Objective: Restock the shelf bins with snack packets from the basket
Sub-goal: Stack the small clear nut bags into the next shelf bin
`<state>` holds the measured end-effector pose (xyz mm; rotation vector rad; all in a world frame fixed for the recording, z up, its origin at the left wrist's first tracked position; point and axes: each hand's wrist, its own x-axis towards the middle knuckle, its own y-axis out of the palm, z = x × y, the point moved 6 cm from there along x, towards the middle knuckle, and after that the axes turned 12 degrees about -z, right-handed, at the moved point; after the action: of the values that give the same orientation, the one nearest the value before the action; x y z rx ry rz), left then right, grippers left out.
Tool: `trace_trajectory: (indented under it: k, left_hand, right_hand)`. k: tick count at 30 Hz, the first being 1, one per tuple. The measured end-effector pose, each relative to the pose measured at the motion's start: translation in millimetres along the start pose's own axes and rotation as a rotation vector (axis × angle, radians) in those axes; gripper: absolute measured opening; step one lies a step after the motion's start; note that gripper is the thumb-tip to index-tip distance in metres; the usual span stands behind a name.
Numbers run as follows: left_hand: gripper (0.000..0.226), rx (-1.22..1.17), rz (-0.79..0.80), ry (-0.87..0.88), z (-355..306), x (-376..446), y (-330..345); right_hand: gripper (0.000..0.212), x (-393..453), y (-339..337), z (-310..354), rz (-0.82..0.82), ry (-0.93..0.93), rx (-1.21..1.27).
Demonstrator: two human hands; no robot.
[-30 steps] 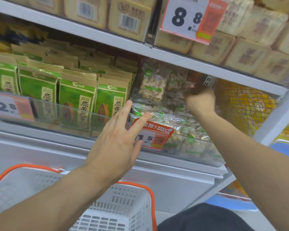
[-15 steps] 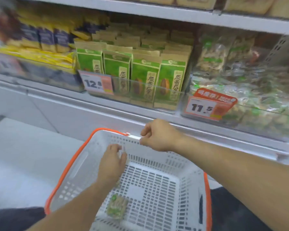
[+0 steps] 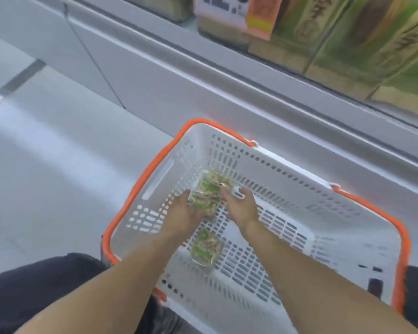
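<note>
Perforated plastic basket (image 3: 287,165); glossy packets (image 3: 206,192)

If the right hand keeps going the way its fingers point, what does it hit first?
The right hand points up-left at the snack packet held between both hands; its fingertips look already on it. Beyond lies the basket wall, though depth is unclear.

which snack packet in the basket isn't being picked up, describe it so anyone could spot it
Look into the white basket with the orange rim, below the shelf. Two clear packets with green labels are in it. The loose packet lies flat on the basket floor between the forearms, nearer the person; the other packet is held by both hands.
</note>
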<state>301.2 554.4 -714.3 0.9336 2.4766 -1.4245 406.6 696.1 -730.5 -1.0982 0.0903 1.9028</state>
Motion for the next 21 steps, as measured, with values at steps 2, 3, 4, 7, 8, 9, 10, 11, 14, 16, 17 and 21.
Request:
trace_trajectory:
  k: [2,3,4,7,8,9,10,11,14,16,17,21]
  left_hand:
    - [0.079,-0.087,-0.026,-0.031,-6,8,5]
    - [0.078,-0.130,-0.048,-0.041,-9,14,6]
    - [0.077,-0.200,-0.080,-0.065,-11,21,6]
    - [0.075,-0.434,-0.081,-0.251,-12,35,4]
    - [0.082,-0.479,-0.071,-0.301,-9,38,5]
    - [0.097,-0.489,-0.048,-0.354,-4,39,7]
    - [0.112,-0.487,-0.026,-0.399,3,40,12]
    - [0.120,-0.480,0.001,-0.446,6,38,15]
    - [0.094,-0.444,0.100,-0.514,-1,23,19]
    - [0.066,-0.403,0.149,-0.483,-5,15,18]
    - [0.067,-0.373,0.154,-0.460,-7,10,14]
    - [0.051,-0.145,0.094,-0.219,-41,-1,-38]
  right_hand:
    - [0.073,10,15,8,-0.003,0.095,0.127]
    - [0.070,18,21,10,-0.021,0.098,0.124]
    - [0.067,25,25,10,-0.038,0.101,0.105]
    - [0.059,42,35,-6,0.000,0.185,0.106]
    - [0.053,42,36,-11,0.029,0.203,0.115]
    - [0.047,42,36,-14,0.061,0.199,0.128]
    - [0.042,40,35,-16,0.092,0.186,0.138]
    - [0.039,38,33,-19,0.129,0.178,0.151]
    - [0.036,27,24,-23,0.246,0.190,0.113]
    - [0.047,21,16,-23,0.299,0.177,0.059]
    - [0.052,17,12,-19,0.331,0.164,0.052]
    - [0.060,-10,-5,7,0.465,0.118,0.111]
